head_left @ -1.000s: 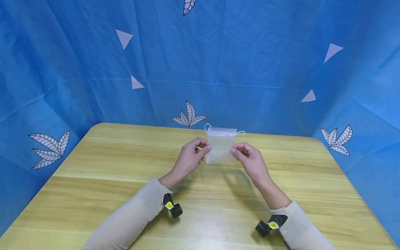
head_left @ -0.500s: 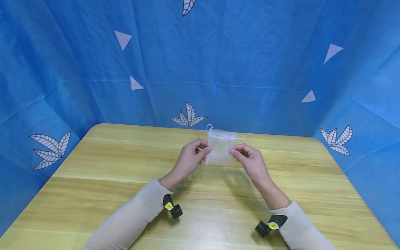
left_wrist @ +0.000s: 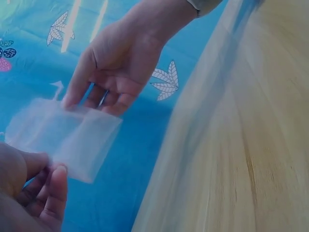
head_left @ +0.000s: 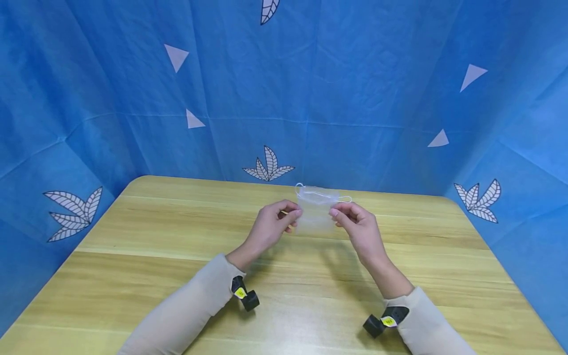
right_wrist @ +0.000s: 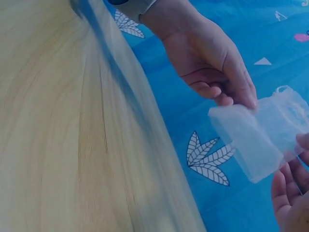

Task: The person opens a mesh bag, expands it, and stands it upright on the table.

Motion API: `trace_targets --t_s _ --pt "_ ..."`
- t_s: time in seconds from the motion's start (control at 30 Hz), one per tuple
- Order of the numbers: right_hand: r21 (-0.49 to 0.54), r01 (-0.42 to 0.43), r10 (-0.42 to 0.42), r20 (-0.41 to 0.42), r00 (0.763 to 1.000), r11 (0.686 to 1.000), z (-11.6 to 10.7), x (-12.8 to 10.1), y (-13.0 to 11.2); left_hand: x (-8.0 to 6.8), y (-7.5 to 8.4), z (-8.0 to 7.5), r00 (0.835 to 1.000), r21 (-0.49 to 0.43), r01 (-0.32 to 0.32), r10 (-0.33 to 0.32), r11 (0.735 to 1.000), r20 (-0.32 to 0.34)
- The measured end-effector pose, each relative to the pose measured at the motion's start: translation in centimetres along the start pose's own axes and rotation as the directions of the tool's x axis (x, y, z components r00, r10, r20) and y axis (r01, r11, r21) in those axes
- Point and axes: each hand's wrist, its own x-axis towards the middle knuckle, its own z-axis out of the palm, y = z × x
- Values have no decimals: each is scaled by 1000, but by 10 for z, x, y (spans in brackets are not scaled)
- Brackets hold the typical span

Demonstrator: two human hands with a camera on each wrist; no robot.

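A small, sheer white drawstring pouch (head_left: 316, 219) is held up between both hands over the table in the head view. Its cord (head_left: 345, 199) sticks out in loops at both upper corners. My left hand (head_left: 271, 223) pinches the left side between thumb and fingers, and my right hand (head_left: 360, 230) pinches the right side. Seen from the left wrist, the pouch (left_wrist: 72, 137) hangs flat with a crease across it. The right wrist view has the same pouch (right_wrist: 251, 142) stretched between both hands, cord end uppermost at the right.
A wood-grain table (head_left: 177, 222) with rounded back corners lies beneath the hands. Behind it and at both sides hangs a blue cloth (head_left: 355, 98) with leaf and triangle prints. Black wrist cameras (head_left: 250, 300) sit on both sleeves.
The pouch has dropped slightly and its top edge now slants and looks less flat. My right hand has shifted a little to the right; my left hand has barely moved.
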Motion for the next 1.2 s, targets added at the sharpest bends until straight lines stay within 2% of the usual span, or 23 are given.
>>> trace_targets --t_s 0.1,0.23,0.33,0.4,0.47,0.53,0.57,0.6,0.63,0.67,0.73,0.83,0.9,1.03,1.17,1.2 --pt "-3 -5 5 16 1000 1000 0 0 1 1 0 -1 999 -69 22 -24 997 -29" --pt "3 -27 26 38 999 1000 0 0 2 3 0 -3 994 -210 78 -92 975 -61" --pt "12 -32 31 32 999 999 1 0 2 4 0 -3 990 -270 128 -141 954 -31" --pt "22 -28 28 3 1000 999 1 -1 2 4 -1 -1 988 -266 151 -156 952 5" --pt "28 -23 24 -41 999 999 0 0 3 2 -1 1 992 -175 123 -127 977 -10" --pt "23 -15 17 -78 997 1000 0 0 3 -2 2 5 997 14 58 -57 998 -53" --pt "11 -10 10 -87 996 1000 0 0 4 -4 4 7 997 133 21 -12 991 -73" --pt "-8 -1 0 -93 996 1000 0 0 5 -6 7 10 996 255 -14 36 967 -84" --pt "-29 14 -16 -93 996 999 1 -1 5 -9 9 12 993 377 -49 84 925 -78" --pt "-52 28 -32 -88 996 998 3 -2 5 -11 11 14 992 475 -79 116 876 -50" --pt "-100 64 -71 -65 995 993 7 -5 5 -15 12 18 987 582 -157 150 798 60" --pt "-131 121 -127 -32 991 984 14 -11 3 -18 10 20 967 650 -250 153 717 204" --pt "-126 143 -146 -20 989 982 17 -13 1 -19 10 21 956 667 -287 164 687 243" --pt "-96 166 -169 -27 985 981 22 -16 -2 -22 12 21 935 698 -356 240 622 262" --pt "-74 188 -190 -27 981 979 26 -18 -3 -24 11 22 895 731 -430 358 529 267" --pt "-75 194 -196 -24 980 978 26 -18 -4 -24 10 22 888 735 -438 378 518 262"
